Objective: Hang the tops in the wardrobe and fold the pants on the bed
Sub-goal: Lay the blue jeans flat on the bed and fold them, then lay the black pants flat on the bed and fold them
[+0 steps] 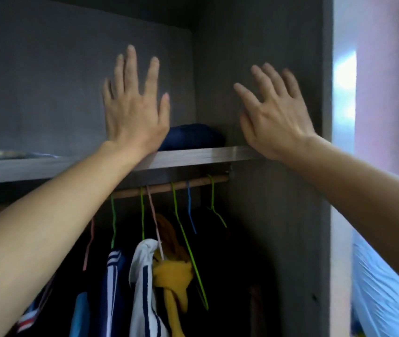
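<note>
Matt grey wood-grain shelf (193, 158), wooden rail (169, 187), thin coated-wire hangers (188, 251)

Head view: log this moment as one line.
left grip open, raised, empty | right grip open, raised, empty | folded navy garment on shelf | yellow top hanging below rail

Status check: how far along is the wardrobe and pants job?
Done: a navy striped top, a white top and a yellow top hang on the rod; a folded navy garment sits on the shelf. In hand: nothing; left hand and right hand are open. Left: an empty green hanger waits; bed and pants are out of view.
</note>
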The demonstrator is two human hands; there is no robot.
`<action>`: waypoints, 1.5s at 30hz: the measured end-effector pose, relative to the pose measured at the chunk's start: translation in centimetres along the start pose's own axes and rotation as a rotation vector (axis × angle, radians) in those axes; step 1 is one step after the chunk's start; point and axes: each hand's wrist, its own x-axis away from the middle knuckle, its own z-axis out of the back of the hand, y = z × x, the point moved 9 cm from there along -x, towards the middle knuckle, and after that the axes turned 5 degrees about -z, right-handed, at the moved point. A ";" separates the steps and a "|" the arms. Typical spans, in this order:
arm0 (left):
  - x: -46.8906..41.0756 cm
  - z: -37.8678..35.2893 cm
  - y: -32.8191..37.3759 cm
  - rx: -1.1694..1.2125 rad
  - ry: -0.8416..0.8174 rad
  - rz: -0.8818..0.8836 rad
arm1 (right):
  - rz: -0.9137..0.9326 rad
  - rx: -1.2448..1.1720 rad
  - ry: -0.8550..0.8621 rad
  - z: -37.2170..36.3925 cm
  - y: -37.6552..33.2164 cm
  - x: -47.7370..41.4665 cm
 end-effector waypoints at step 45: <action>33.2 24.9 130.7 1.429 -0.721 -0.910 | -1.276 0.920 -1.029 43.7 83.8 91.4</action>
